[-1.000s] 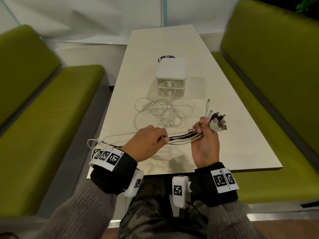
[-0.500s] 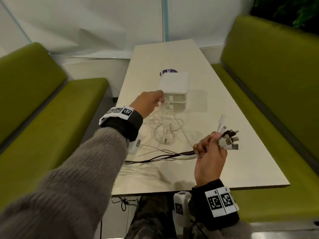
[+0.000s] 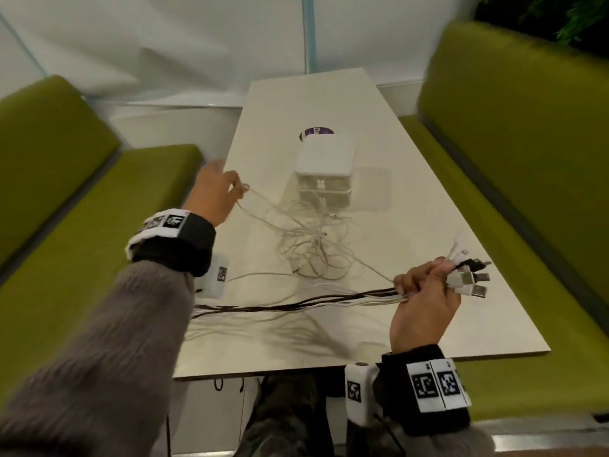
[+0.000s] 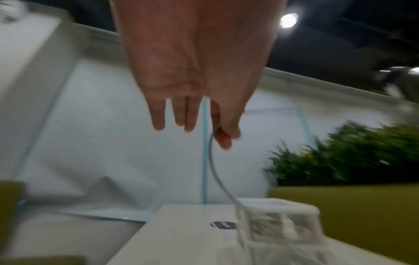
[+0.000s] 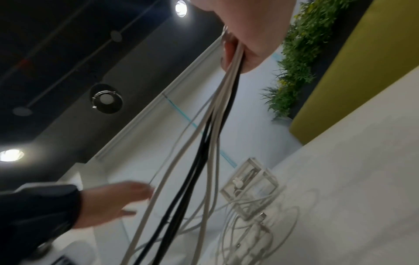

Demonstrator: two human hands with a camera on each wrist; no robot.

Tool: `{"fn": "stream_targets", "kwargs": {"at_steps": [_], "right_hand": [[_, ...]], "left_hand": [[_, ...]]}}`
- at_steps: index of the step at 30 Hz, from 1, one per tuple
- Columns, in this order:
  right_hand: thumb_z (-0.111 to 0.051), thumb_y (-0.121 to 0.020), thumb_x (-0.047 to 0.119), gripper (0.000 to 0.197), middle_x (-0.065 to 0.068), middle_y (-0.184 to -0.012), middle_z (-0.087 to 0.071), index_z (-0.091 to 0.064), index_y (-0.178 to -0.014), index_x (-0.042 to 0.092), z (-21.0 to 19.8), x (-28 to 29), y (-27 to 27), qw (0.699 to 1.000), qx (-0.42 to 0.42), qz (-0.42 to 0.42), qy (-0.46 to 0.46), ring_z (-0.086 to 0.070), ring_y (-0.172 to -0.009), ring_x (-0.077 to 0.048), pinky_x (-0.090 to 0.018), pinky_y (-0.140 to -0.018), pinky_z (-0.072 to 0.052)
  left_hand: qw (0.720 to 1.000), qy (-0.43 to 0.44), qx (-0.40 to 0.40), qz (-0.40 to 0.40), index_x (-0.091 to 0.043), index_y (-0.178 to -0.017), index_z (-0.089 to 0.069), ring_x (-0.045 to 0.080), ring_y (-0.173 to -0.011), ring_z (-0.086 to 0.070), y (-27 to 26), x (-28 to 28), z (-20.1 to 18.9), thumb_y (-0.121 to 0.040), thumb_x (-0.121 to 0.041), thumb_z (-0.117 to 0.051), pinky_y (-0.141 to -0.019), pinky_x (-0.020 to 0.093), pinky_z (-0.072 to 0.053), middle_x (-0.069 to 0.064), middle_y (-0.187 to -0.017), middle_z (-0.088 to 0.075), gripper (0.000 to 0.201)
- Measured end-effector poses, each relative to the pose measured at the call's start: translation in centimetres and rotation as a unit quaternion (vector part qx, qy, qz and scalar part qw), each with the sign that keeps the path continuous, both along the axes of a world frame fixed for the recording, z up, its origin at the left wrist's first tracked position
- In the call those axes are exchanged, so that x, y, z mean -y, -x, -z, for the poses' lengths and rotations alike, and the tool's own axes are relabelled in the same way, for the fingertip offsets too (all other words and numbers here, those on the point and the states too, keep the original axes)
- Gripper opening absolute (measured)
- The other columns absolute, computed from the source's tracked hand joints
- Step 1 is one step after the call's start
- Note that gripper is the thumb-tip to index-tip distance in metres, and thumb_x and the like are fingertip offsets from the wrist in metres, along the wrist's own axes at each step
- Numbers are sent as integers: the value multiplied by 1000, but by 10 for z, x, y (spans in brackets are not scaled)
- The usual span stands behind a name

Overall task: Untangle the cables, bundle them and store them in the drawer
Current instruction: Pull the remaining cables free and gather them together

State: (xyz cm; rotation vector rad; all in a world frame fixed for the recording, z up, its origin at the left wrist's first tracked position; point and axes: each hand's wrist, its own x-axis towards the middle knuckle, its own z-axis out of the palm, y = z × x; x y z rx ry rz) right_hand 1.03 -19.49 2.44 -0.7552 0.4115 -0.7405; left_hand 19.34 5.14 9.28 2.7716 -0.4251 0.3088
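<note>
My right hand [image 3: 423,280] grips a straightened bundle of black and white cables [image 3: 296,303] just behind its plugs [image 3: 469,278], which fan out to the right. The bundle trails left across the table, over its near left edge. In the right wrist view the bundle [image 5: 204,143] hangs from that hand [image 5: 243,44]. My left hand [image 3: 238,190] is raised over the table's left edge and pinches one thin white cable [image 4: 214,168] between thumb and forefinger [image 4: 224,139]. That cable runs down into a loose white tangle [image 3: 313,249] in front of the small white drawer box [image 3: 324,173].
The pale table [image 3: 428,206] is long and narrow, with green benches [image 3: 82,245] on both sides. A round purple sticker [image 3: 316,132] lies behind the drawer box. Both drawers look closed, with cables showing through their clear fronts. A white wall closes off the far end.
My left hand let go of the bundle, reached to the drawer box, then drew back to the left with one white cable lifted from the tangle. The right hand keeps its hold.
</note>
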Motion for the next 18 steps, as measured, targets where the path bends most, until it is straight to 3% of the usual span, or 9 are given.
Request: {"fn": "stream_targets", "kwargs": {"at_steps": [2,3,5,6,8,11,13,16,18], "right_hand": [[-37,-103,28,34,9,-53,-32,-39,-71,18,2,3,-2,1000,-7,4,4,-27,-48,-10,-23,-48,-30],[-36,-103,28,33,9,-53,-32,-38,-72,18,3,1,-3,1000,-11,0,15,-27,-48,-10,-22,-48,-30],[-37,-103,28,30,11,-55,-34,-40,-74,19,3,-8,-4,999,-12,-14,37,-28,-50,-8,-22,-49,-30],[-39,-101,30,28,12,-55,-34,-42,-76,20,2,-12,-3,999,-10,-23,47,-28,-51,-8,-21,-50,-30],[-48,-91,44,23,13,-54,-34,-47,-81,24,-1,-19,-1,996,0,-50,73,-30,-52,-6,-21,-53,-32],[-64,-66,70,53,14,-56,-35,-43,-80,24,-4,-25,0,988,6,-108,111,-32,-53,-5,-19,-54,-35],[-72,-54,76,63,13,-57,-34,-42,-73,24,-4,-28,0,982,7,-146,117,-31,-52,-5,-21,-53,-32],[-76,-57,67,42,13,-57,-38,-57,-64,31,-2,-33,1,973,13,-200,111,-35,-54,-5,-22,-55,-32],[-74,-71,52,25,12,-58,-46,-63,-66,30,-1,-34,2,967,2,-224,122,-41,-55,-5,-23,-55,-34]], "left_hand": [[994,23,-108,11,-8,-92,-64,25,-126,-42,3,-16,-5,-95,-23,-49,-106,31,-24,13,-132,-50,21],[982,77,-170,16,-11,-98,-63,18,-119,-47,12,-13,-14,-94,-24,-49,-104,29,-26,2,-124,-55,20],[939,232,-249,39,-8,-82,-58,9,-85,-60,35,11,-34,-75,-27,-52,-91,29,-37,-9,-83,-66,20],[913,297,-277,40,-8,-70,-48,8,-62,-57,48,28,-42,-64,-24,-46,-78,27,-39,-9,-58,-60,17],[879,360,-310,37,-14,-61,-33,6,-39,-39,68,56,-45,-62,-21,-38,-61,27,-33,-10,-37,-41,9],[908,309,-254,124,-25,-66,-38,1,-47,-37,92,74,-22,-88,-26,-42,-61,29,-36,-13,-51,-41,22],[924,260,-203,196,-28,-74,-41,2,-58,-40,111,81,-4,-97,-30,-38,-62,25,-37,-11,-65,-44,24],[923,261,-146,244,-19,-84,-48,7,-65,-41,134,99,9,-98,-28,-42,-63,21,-34,1,-73,-52,19],[918,299,-130,226,-14,-85,-52,8,-67,-44,137,104,14,-97,-25,-47,-64,21,-36,5,-75,-56,16]]}}
